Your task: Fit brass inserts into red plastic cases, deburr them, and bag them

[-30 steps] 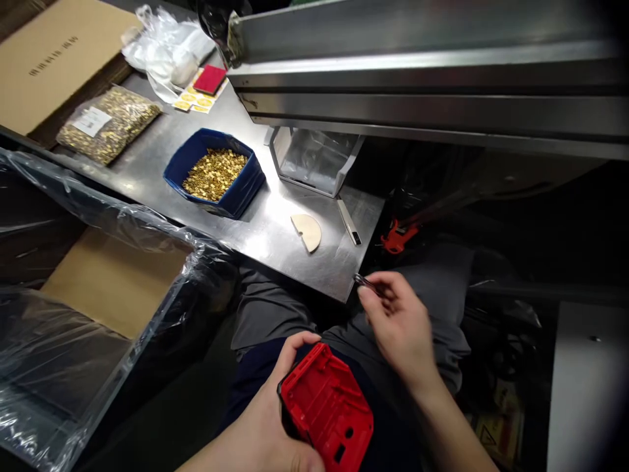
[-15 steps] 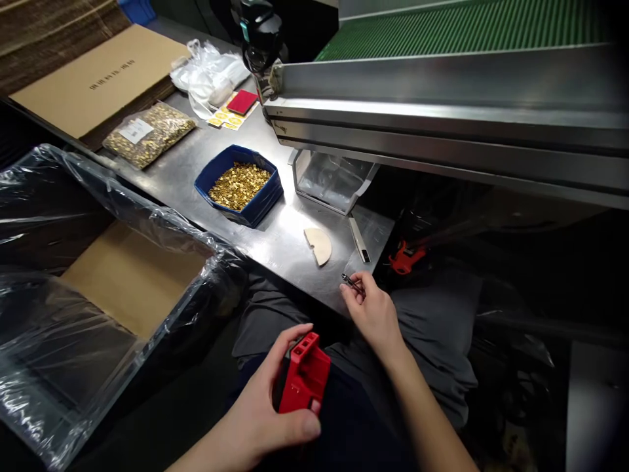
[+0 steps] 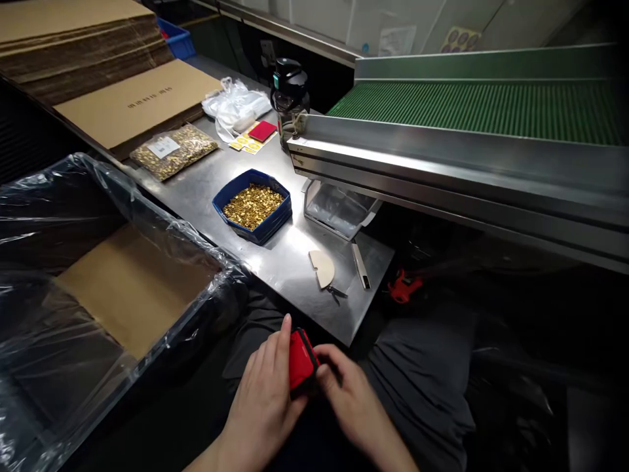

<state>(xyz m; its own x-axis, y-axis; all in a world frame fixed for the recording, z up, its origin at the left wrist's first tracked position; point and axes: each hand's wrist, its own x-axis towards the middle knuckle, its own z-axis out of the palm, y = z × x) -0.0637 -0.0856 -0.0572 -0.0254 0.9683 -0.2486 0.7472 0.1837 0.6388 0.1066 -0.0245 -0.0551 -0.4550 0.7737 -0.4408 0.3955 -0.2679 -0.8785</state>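
My left hand (image 3: 263, 387) is closed around a small red plastic case (image 3: 301, 359) with a black edge, held low over my lap. On its right side, the thumb and forefinger of my right hand (image 3: 346, 393) grip the case's edge. The case's underside is hidden by my hands. A small dark tool with two splayed legs (image 3: 337, 292) lies on the metal table, against a pale half-round piece (image 3: 323, 269) with a notch. To the right of these rests a light-coloured cutter-like tool with a dark end (image 3: 360, 266).
A blue bin (image 3: 285, 213) holds many small gold-coloured metal parts. Behind it lie a bag of similar parts (image 3: 173, 151) and flat cardboard (image 3: 132, 108). A plastic-lined box (image 3: 162, 321) stands left, a grey tray (image 3: 339, 231) under the green conveyor (image 3: 462, 111).
My right hand has let go of the small dark tool, which now lies on the table, and has come to the red case. The case has been turned. The view has tilted up.
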